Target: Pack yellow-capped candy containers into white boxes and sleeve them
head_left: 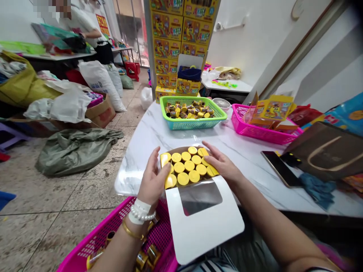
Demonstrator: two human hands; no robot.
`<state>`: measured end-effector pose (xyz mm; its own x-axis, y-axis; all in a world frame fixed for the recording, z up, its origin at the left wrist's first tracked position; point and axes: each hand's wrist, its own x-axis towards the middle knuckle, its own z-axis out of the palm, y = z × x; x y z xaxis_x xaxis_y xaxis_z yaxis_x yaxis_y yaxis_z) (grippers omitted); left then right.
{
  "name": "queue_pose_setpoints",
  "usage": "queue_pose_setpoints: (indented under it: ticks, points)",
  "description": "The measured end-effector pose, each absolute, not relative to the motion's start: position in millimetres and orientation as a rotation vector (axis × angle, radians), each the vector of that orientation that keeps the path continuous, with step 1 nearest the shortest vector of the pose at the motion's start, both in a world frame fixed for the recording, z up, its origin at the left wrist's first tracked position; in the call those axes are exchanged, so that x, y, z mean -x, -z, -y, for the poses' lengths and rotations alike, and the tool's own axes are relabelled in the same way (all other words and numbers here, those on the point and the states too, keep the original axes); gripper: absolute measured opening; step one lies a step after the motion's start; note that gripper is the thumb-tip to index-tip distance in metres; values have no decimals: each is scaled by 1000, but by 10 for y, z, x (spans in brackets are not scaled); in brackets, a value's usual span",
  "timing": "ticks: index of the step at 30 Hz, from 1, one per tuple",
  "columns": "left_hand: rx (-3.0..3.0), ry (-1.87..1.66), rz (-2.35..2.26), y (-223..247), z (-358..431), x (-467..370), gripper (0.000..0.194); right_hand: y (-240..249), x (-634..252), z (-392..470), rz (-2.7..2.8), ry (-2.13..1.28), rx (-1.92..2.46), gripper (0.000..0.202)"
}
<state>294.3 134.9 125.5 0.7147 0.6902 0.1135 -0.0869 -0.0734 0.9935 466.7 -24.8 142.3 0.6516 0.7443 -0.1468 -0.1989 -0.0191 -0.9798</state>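
An open box lies at the table's near edge, its white windowed lid folded down towards me. Rows of round yellow caps fill it. My left hand grips the box's left side, thumb over the yellow flap, with a pearl bracelet on the wrist. On the opposite side, my right hand holds the right edge, its thumb on the yellow side flap. Behind the box stands a green basket of small yellow-capped containers. Below my left arm, a pink basket holds more of them.
Yellow cartons are stacked behind the white table. A pink basket with folded boxes, a phone and a brown bag are at the right. Sacks lie on the left floor; a person stands beyond.
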Motion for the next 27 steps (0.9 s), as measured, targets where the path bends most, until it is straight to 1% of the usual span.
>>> queue_pose_setpoints:
  ticks: [2, 3, 5, 8, 9, 10, 11, 14, 16, 17, 20, 22, 24, 26, 27]
  points:
    - [-1664, -758, -603, -1322, -1368, -2922, 60, -1388, -4736, 260, 630, -595, 1537, 65]
    - [-1776, -822, -644, -1365, -1369, -2905, 55, -1378, -4761, 274, 692, -497, 1605, 59]
    - [-2010, -960, -684, -1455, -1350, -2859, 38, -1379, -4783, 314, 812, -316, 1722, 46]
    - [-2267, -1040, -613, -1575, -1285, -2784, 12, -1440, -4746, 362, 995, 2, 1843, 22]
    - [-2343, -1069, -564, -1604, -1266, -2765, 8, -1471, -4722, 369, 1051, 102, 1867, 13]
    - [-2412, -1102, -504, -1627, -1254, -2751, 8, -1503, -4700, 374, 1105, 184, 1879, 5]
    - [-2467, -1134, -441, -1643, -1251, -2742, 10, -1533, -4682, 377, 1157, 246, 1877, 3]
    - [-2532, -1184, -232, -1656, -1304, -2723, 10, -1601, -4686, 415, 1339, 343, 1810, 8]
    - [-2530, -1155, -75, -1652, -1382, -2692, 8, -1626, -4751, 481, 1489, 323, 1777, 18]
    - [-2534, -1128, -1, -1653, -1428, -2665, 14, -1636, -4799, 523, 1570, 290, 1765, 27]
    - [-2578, -949, 156, -1683, -1566, -2545, 44, -1683, -4962, 644, 1775, 148, 1723, 51]
    - [-2647, -783, 188, -1720, -1633, -2463, 59, -1741, -5040, 693, 1879, 54, 1726, 53]
    - [-2713, -666, 180, -1755, -1656, -2415, 63, -1818, -5070, 713, 1961, -13, 1762, 51]
    - [-2734, -675, 149, -1768, -1625, -2425, 67, -1892, -5060, 713, 2025, -36, 1786, 60]
    - [-2726, -724, 125, -1762, -1591, -2452, 74, -1919, -5047, 709, 2042, -40, 1786, 64]
